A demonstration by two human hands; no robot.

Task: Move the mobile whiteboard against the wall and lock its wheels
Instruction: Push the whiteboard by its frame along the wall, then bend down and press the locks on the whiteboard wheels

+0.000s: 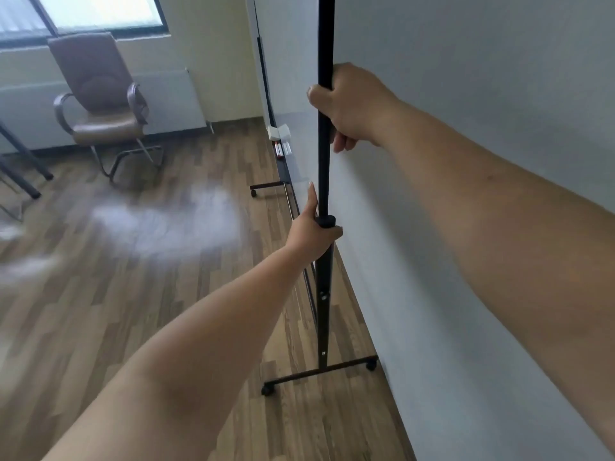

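The mobile whiteboard [293, 78] stands edge-on to me, its white face running away along the wall [482, 161] on the right. Its near black upright post [324, 44] rises through the middle of the view. My right hand [349, 104] is shut around the post high up. My left hand [312, 227] grips the same post lower, just under a black knob. The near foot bar [319, 371] lies on the floor with a caster [371, 365] close to the wall and another caster [267, 390] out in the room. A far caster [254, 193] shows further back.
A brown armchair [100, 104] stands at the back left under a window, by a radiator [173, 98]. Black table legs [23, 161] enter at the far left. Markers and a white eraser [281, 141] lie on the board's tray. Wooden floor [133, 277] spreads to the left.
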